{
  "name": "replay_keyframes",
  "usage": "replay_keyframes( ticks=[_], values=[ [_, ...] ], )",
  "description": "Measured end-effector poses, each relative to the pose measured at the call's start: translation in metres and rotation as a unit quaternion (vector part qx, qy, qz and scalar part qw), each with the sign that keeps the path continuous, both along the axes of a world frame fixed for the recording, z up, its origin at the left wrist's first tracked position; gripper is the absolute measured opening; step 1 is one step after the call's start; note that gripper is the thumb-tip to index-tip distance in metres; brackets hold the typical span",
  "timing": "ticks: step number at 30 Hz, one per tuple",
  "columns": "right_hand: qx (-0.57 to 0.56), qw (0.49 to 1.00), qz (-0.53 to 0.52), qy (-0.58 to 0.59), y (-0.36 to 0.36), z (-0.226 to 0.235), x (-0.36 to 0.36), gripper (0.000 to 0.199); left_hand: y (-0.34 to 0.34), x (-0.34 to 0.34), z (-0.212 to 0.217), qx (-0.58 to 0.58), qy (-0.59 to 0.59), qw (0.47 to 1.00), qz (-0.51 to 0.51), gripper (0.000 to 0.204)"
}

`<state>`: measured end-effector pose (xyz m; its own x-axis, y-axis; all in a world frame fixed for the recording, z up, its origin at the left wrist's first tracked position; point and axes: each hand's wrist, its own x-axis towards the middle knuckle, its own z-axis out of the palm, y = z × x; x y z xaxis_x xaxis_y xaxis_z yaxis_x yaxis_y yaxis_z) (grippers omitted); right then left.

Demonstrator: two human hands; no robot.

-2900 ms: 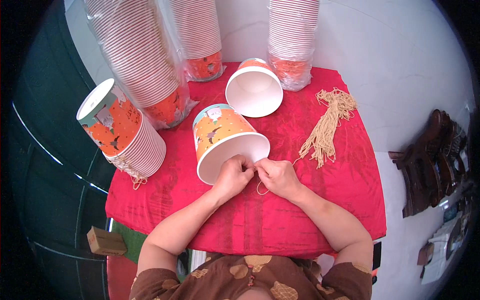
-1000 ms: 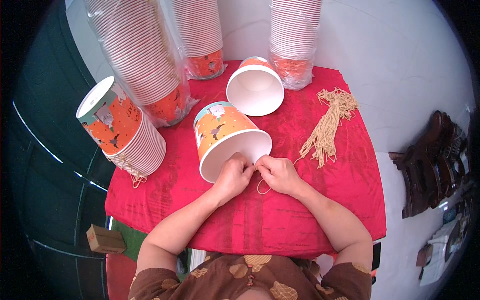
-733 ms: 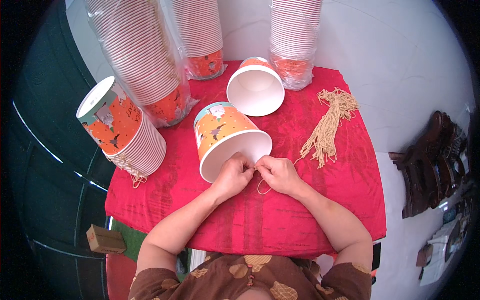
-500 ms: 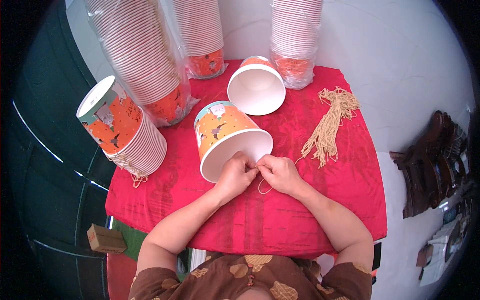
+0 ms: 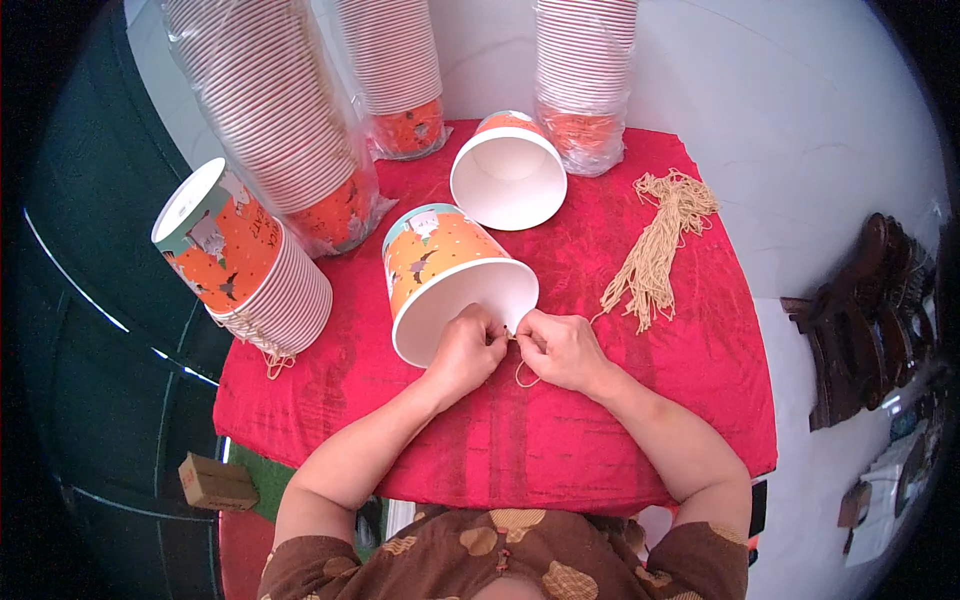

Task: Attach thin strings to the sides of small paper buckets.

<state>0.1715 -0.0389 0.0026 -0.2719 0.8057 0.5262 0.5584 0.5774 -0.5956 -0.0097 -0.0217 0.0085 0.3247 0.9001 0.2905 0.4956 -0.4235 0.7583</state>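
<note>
An orange paper bucket [image 5: 440, 250] with a teal band lies on its side, its white mouth turned toward me. At the near right of its rim my left hand [image 5: 466, 348] is closed in a pinch, fingers partly inside the mouth. Just to the right, my right hand [image 5: 562, 348] pinches a thin beige cord [image 5: 524, 379], which runs between both sets of fingertips and hangs in a small loop below. The exact spot where the cord meets the rim is hidden by my fingers.
A bundle of beige cords [image 5: 655, 240] lies on the red cloth [image 5: 640, 420] at right. Behind is another tipped bucket [image 5: 508, 185]. Nested buckets [image 5: 240, 260] with cords lie at left. Tall plastic-wrapped bucket stacks [image 5: 270, 110] stand along the back. A cardboard box [image 5: 217, 482] sits on the floor.
My fingertips have drawn slightly apart, showing a bit of cord between them at the rim. The bucket appears slightly farther left in view.
</note>
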Motion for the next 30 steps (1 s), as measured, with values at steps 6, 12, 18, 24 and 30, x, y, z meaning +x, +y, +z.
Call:
replay_keyframes(
  ticks=[6, 12, 18, 24, 30],
  values=[
    [0.049, 0.998, -0.021, -0.041, 0.0033, -0.0027, 0.004, 0.009, 0.0005, -0.0014, -0.0024, 0.009, -0.003, 1.0, -0.006, 0.008],
    [0.031, 0.996, -0.046, -0.075, 0.0043, -0.0036, 0.0055, 0.007, 0.0005, -0.0015, -0.0012, 0.014, 0.007, 1.0, -0.008, 0.008],
    [0.021, 0.993, -0.063, -0.097, 0.0036, -0.004, 0.0044, 0.007, 0.0004, -0.0019, -0.0012, 0.019, 0.016, 1.0, -0.01, 0.007],
    [0.004, 0.991, -0.084, -0.105, 0.0024, -0.0043, 0.0027, 0.006, -0.0016, -0.001, 0.0025, 0.037, 0.034, 0.998, -0.024, 0.005],
    [0.012, 0.992, -0.071, -0.101, 0.0026, -0.0057, 0.0003, 0.009, -0.0007, -0.0006, 0.0025, 0.037, 0.073, 0.996, -0.03, 0.002]
  ],
)
